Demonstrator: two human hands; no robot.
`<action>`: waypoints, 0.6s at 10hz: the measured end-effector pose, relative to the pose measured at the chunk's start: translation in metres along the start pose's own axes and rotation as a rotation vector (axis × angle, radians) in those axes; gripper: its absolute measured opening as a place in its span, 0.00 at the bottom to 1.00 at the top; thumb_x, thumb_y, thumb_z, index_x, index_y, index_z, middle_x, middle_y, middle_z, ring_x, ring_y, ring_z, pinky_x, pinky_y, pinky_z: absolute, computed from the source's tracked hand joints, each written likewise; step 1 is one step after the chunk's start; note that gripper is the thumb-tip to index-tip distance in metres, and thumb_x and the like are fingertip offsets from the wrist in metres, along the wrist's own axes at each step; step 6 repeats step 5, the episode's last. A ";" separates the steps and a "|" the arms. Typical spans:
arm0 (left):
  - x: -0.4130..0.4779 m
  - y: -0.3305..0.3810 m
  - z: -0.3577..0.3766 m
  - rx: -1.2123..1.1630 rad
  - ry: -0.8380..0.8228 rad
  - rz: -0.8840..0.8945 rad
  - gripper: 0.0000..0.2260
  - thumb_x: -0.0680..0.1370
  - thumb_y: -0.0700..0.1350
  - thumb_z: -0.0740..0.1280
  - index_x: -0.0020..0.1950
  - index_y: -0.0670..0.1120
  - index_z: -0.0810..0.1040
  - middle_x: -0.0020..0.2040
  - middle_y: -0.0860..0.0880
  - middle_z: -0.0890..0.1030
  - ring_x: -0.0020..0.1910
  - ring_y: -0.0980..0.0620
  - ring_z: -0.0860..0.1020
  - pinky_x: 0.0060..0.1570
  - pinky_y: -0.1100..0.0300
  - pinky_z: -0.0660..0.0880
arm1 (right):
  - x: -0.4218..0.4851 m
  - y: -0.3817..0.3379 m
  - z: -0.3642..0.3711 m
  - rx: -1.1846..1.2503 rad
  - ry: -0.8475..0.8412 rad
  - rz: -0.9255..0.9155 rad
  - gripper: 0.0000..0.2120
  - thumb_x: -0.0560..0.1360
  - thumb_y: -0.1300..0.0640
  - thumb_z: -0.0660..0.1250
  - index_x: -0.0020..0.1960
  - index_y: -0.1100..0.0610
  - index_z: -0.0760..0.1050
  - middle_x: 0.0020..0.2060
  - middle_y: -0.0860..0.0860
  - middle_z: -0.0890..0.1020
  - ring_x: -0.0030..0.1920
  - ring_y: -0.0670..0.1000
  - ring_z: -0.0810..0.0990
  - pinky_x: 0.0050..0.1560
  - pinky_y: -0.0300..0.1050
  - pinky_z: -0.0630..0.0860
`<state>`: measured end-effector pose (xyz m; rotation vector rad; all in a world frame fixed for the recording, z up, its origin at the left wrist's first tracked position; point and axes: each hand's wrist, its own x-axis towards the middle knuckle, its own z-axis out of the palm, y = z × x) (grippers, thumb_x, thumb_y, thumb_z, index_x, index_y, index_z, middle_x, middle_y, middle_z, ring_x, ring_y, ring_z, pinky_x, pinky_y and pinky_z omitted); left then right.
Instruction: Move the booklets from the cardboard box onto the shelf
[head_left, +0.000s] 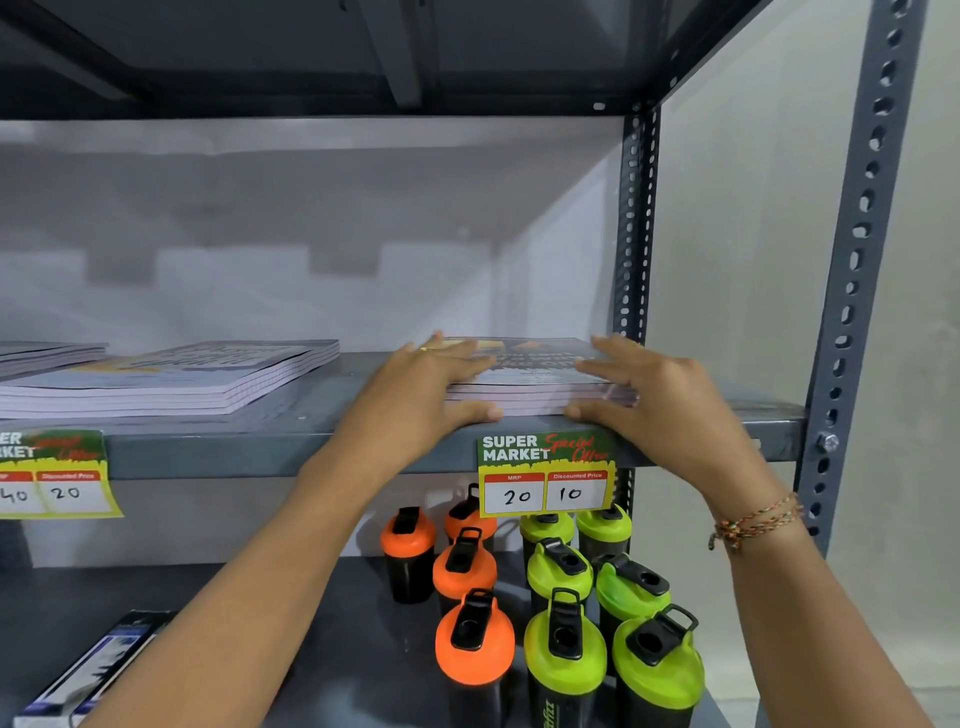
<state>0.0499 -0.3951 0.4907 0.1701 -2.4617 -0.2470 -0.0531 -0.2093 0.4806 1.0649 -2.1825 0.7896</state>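
Head view: the booklet stack (524, 376) lies on the shelf (332, 441) directly above the price tag (545, 475). The left hand (431, 387) and right hand (662, 397) press on it with extended fingers, gripping nothing. Judged step: squaring the placed stack; next, lift both hands clear without dragging the top booklets.

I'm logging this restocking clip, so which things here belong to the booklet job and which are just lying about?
Job: booklet stack, under the left hand and right hand; second booklet stack; shelf.
Lying about: orange shaker bottles; green shaker bottles; price tag; boxes on the lower shelf.
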 end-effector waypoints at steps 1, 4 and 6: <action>0.006 0.002 0.003 -0.003 -0.049 0.045 0.22 0.74 0.52 0.70 0.67 0.51 0.73 0.70 0.53 0.72 0.73 0.55 0.65 0.72 0.60 0.59 | 0.005 0.002 0.004 -0.001 -0.007 -0.018 0.20 0.70 0.50 0.73 0.60 0.55 0.79 0.63 0.51 0.79 0.67 0.50 0.73 0.68 0.40 0.66; 0.006 0.002 0.008 -0.020 -0.026 0.057 0.25 0.74 0.56 0.67 0.70 0.53 0.70 0.72 0.53 0.70 0.73 0.53 0.64 0.73 0.58 0.60 | -0.017 -0.005 0.003 -0.015 0.165 -0.150 0.16 0.71 0.51 0.71 0.55 0.59 0.82 0.56 0.53 0.84 0.59 0.53 0.80 0.68 0.49 0.71; 0.005 0.002 0.006 0.043 0.007 0.099 0.33 0.73 0.62 0.62 0.75 0.55 0.58 0.78 0.54 0.55 0.78 0.51 0.49 0.77 0.53 0.47 | -0.056 -0.018 0.000 -0.012 0.327 -0.356 0.15 0.71 0.52 0.68 0.52 0.60 0.82 0.50 0.49 0.84 0.55 0.51 0.81 0.64 0.51 0.74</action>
